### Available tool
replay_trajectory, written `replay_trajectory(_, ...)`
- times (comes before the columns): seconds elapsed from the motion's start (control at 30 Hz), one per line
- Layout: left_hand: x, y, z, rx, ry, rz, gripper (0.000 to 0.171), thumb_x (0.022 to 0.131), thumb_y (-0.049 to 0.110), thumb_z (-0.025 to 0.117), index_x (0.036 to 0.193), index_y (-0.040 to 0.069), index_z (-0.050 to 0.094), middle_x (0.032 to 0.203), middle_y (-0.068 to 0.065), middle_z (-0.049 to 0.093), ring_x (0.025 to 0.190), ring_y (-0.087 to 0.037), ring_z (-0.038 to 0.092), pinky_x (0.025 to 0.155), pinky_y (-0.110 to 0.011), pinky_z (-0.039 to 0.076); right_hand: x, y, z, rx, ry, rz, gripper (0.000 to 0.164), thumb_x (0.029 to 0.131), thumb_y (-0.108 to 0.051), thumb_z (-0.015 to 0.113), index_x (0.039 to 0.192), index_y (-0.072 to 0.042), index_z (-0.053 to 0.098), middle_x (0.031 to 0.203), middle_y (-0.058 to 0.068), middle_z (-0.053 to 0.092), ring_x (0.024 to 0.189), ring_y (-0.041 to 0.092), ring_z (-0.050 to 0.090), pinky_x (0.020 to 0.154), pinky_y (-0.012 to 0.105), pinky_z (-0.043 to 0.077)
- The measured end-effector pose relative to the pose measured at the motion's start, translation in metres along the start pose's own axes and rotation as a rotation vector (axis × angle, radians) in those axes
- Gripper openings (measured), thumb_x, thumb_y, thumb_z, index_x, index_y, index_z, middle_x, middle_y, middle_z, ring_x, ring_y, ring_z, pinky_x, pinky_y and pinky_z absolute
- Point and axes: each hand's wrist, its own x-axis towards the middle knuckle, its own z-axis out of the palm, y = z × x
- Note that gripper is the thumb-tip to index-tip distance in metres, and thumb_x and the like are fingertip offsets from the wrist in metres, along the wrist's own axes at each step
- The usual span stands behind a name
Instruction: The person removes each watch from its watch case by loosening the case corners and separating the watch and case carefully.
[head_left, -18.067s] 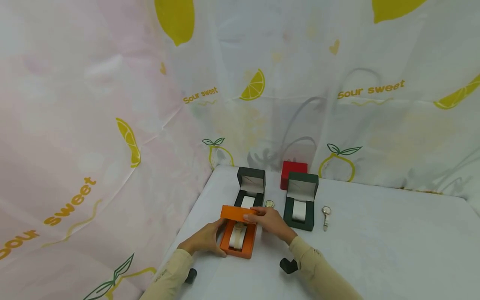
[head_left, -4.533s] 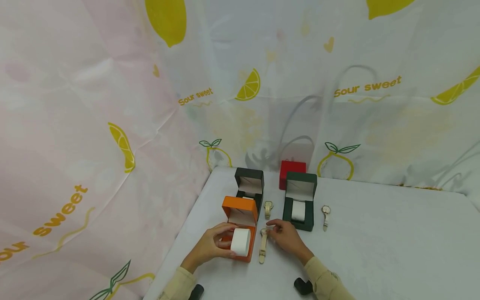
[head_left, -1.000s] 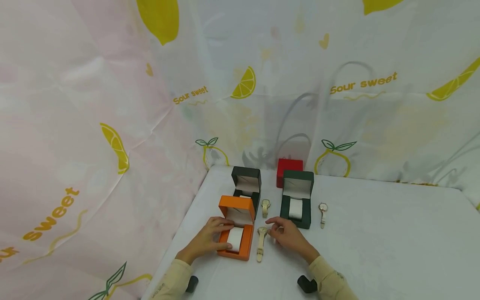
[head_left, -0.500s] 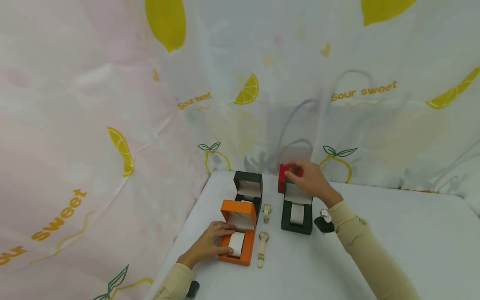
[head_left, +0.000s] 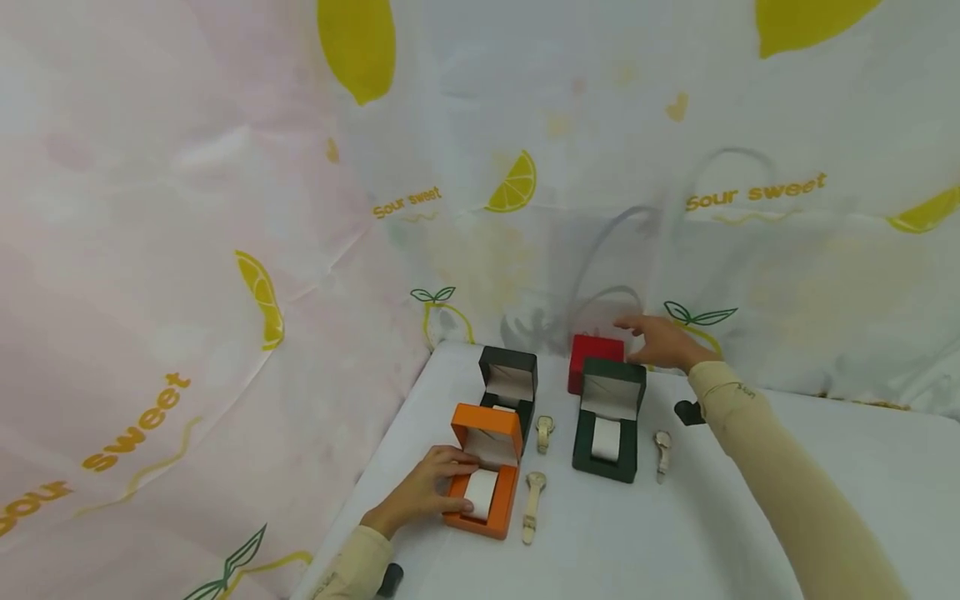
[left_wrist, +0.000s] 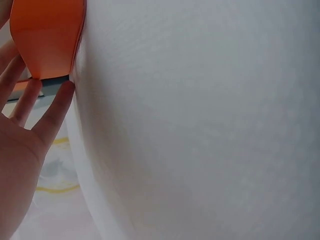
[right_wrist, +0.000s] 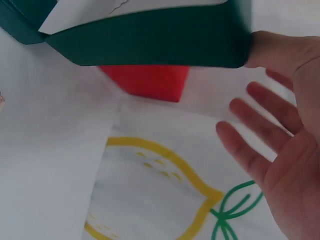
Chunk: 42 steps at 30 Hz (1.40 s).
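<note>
My left hand rests at the left side of the open orange watch box, thumb and fingertips over its white cushion. In the left wrist view, straight fingers lie along the orange box wall. My right hand is spread behind the dark green watch box, close to its raised lid and beside the closed red box. The right wrist view shows the thumb at the edge of the green lid, the other fingers apart. A cream-strapped watch lies right of the orange box.
A black open box stands behind the orange one. A gold-coloured watch lies between the boxes. Another watch lies right of the green box. A lemon-printed curtain borders the white table.
The cream-strapped watch came off its cushion, which is back in the orange box. My right hand has left that watch and reached to the back, by the red box. The left hand stays.
</note>
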Motion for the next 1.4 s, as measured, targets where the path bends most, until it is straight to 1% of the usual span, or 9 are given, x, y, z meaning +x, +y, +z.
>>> replay_trajectory(0.07,0.000,-0.001,0.002,-0.012,-0.007,0.010,0.058,0.078,0.043,0.080,0.127,0.015,0.067,0.132,0.009,0.056,0.125,-0.019,0.040,0.106,-0.045,0.039,0.003,0.008,0.004,-0.012,-0.018,0.007,0.066,0.081,-0.003,0.076,0.141,-0.001,0.049,0.136,0.026,0.051,0.120,0.044,0.050,0.089,0.055,0.051)
replay_trajectory(0.2,0.002,-0.001,0.004,-0.027,-0.015,0.023,0.057,0.079,0.042,0.080,0.127,0.016,0.067,0.134,0.009,0.055,0.126,-0.019,0.040,0.106,-0.045,0.038,0.006,0.023,0.010,-0.042,-0.007,-0.006,0.066,0.079,-0.001,0.077,0.139,0.002,0.050,0.133,0.027,0.054,0.117,0.045,0.052,0.090,0.057,0.050)
replay_trajectory(0.33,0.004,-0.002,0.006,-0.010,-0.016,0.036,0.056,0.079,0.041,0.080,0.127,0.015,0.067,0.134,0.008,0.055,0.126,-0.019,0.040,0.105,-0.046,0.039,0.007,0.035,0.018,-0.012,-0.010,-0.003,0.064,0.080,-0.002,0.073,0.139,0.003,0.049,0.133,0.028,0.053,0.117,0.047,0.052,0.088,0.057,0.050)
replay_trajectory(0.53,0.004,-0.003,0.005,0.028,-0.023,0.025,0.058,0.080,0.045,0.078,0.128,0.015,0.066,0.134,0.008,0.055,0.126,-0.018,0.040,0.105,-0.046,0.040,0.012,0.046,0.033,0.042,-0.037,0.020,0.072,0.082,-0.016,0.074,0.143,0.004,0.042,0.139,0.029,0.046,0.121,0.049,0.047,0.092,0.058,0.048)
replay_trajectory(0.73,0.002,-0.001,0.001,0.000,-0.015,0.014,0.058,0.079,0.043,0.080,0.127,0.014,0.067,0.133,0.008,0.056,0.125,-0.018,0.041,0.105,-0.045,0.039,0.016,0.045,0.042,0.034,-0.050,-0.012,0.074,0.087,-0.030,0.072,0.143,0.007,0.039,0.140,0.034,0.041,0.119,0.053,0.047,0.094,0.062,0.044)
replay_trajectory(0.93,0.001,0.000,0.002,-0.029,-0.020,0.018,0.057,0.079,0.042,0.080,0.128,0.014,0.066,0.133,0.008,0.055,0.125,-0.018,0.041,0.106,-0.042,0.038,0.021,0.054,0.054,0.036,-0.029,-0.053,0.069,0.090,-0.025,0.069,0.141,0.011,0.039,0.141,0.035,0.038,0.118,0.052,0.048,0.096,0.061,0.043)
replay_trajectory(1.07,0.000,0.002,0.000,-0.017,-0.022,-0.008,0.058,0.079,0.043,0.079,0.128,0.014,0.067,0.133,0.009,0.055,0.125,-0.017,0.040,0.107,-0.043,0.038,0.027,0.062,0.061,0.099,-0.024,-0.041,0.070,0.089,-0.023,0.071,0.141,0.011,0.039,0.136,0.034,0.043,0.114,0.050,0.051,0.094,0.060,0.044)
replay_trajectory(1.2,-0.002,0.003,-0.001,-0.015,-0.025,-0.034,0.059,0.079,0.044,0.079,0.128,0.015,0.066,0.133,0.009,0.055,0.125,-0.017,0.040,0.107,-0.044,0.038,0.030,0.069,0.066,0.174,-0.006,-0.065,0.073,0.086,-0.024,0.075,0.140,0.009,0.040,0.136,0.033,0.043,0.113,0.047,0.052,0.094,0.058,0.046)
replay_trajectory(1.4,-0.003,0.001,-0.002,0.003,-0.031,-0.031,0.059,0.080,0.046,0.078,0.129,0.015,0.066,0.134,0.009,0.055,0.125,-0.017,0.040,0.107,-0.043,0.038,0.025,0.065,0.057,0.183,-0.007,-0.101,0.063,0.086,-0.011,0.072,0.139,0.009,0.042,0.137,0.032,0.040,0.111,0.048,0.052,0.091,0.057,0.048)
